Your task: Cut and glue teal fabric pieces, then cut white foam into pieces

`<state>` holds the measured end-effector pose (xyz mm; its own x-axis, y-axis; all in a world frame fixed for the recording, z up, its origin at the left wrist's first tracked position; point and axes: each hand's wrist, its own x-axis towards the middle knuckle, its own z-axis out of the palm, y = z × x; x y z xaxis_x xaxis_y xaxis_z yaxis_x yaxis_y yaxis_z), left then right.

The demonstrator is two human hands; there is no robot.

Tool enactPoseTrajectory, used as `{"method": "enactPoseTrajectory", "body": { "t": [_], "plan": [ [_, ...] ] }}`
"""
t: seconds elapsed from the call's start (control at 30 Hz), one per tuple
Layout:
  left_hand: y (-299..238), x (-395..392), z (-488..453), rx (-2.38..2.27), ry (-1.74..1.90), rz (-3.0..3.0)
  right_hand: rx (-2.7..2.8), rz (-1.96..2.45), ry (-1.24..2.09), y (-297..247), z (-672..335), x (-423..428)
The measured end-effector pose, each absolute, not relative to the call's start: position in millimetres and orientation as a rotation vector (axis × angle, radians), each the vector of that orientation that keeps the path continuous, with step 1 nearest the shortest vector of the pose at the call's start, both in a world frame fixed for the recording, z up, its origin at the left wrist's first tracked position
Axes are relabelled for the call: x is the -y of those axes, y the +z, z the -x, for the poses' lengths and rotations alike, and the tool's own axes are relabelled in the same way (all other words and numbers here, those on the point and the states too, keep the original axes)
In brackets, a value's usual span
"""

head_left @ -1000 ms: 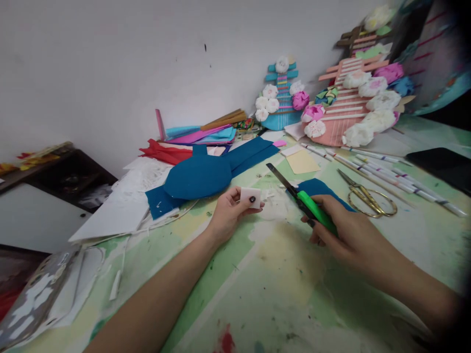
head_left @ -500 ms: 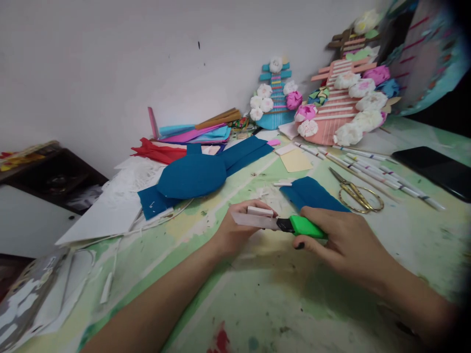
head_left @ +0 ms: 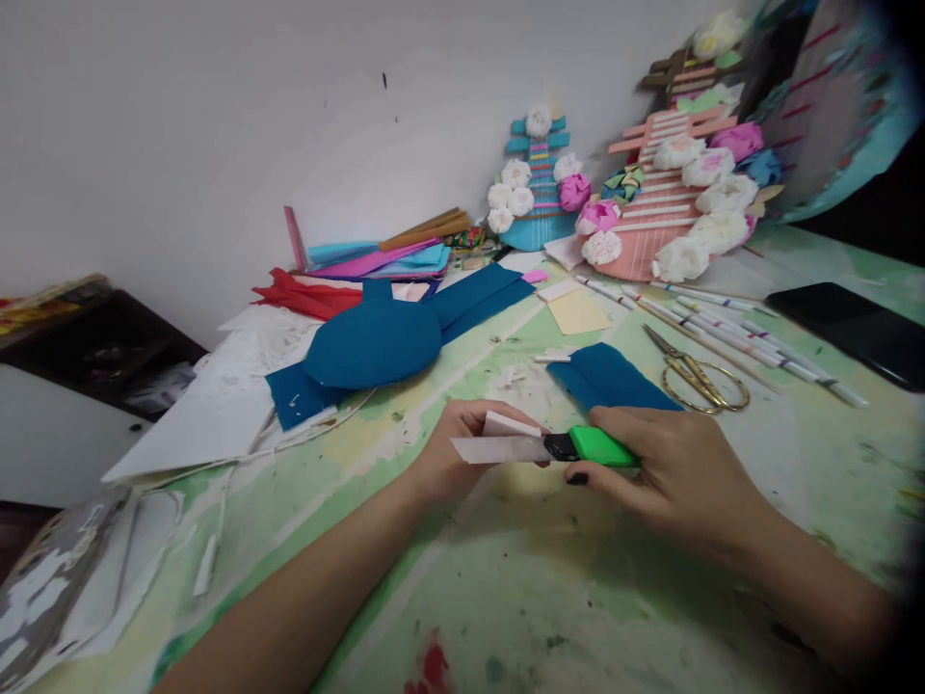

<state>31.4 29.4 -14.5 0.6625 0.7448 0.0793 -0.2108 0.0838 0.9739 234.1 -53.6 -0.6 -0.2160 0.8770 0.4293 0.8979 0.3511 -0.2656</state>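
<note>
My right hand (head_left: 672,467) grips a green utility knife (head_left: 601,446) with its wide blade out, pointing left. In my left hand (head_left: 457,445) is a small white strip (head_left: 510,424), held just behind the blade; the blade hides part of my fingers. Whether blade and strip touch, I cannot tell. Beyond my hands lies a blue sheet (head_left: 611,376) with a short white piece (head_left: 553,359) by its left corner. Farther left rests a blue guitar-like shape (head_left: 376,342) with a rounded body and a long neck.
Gold-handled scissors (head_left: 698,374) lie right of the blue sheet, near several markers (head_left: 744,337) and a black phone (head_left: 853,328). Decorated paper guitars (head_left: 541,193) lean on the wall. White paper (head_left: 195,434) and a cord (head_left: 213,540) lie on the left.
The white strip has tipped, its left end now higher above the blade. Both hands have barely shifted, and the view has moved slightly.
</note>
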Motion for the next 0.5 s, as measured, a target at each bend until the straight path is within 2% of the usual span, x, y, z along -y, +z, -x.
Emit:
{"method": "enactPoseTrajectory", "body": {
  "t": [0.27, 0.5],
  "plan": [
    [-15.9, -29.8, -28.7, -0.409, 0.661, -1.209, 2.114, 1.547, -0.055, -3.3, -235.3, 52.3],
    [-12.9, -32.2, -32.0, -0.492, 0.754, -1.242, 2.117, 1.49, -0.087, -0.5, -233.3, 53.8]
  ]
}}
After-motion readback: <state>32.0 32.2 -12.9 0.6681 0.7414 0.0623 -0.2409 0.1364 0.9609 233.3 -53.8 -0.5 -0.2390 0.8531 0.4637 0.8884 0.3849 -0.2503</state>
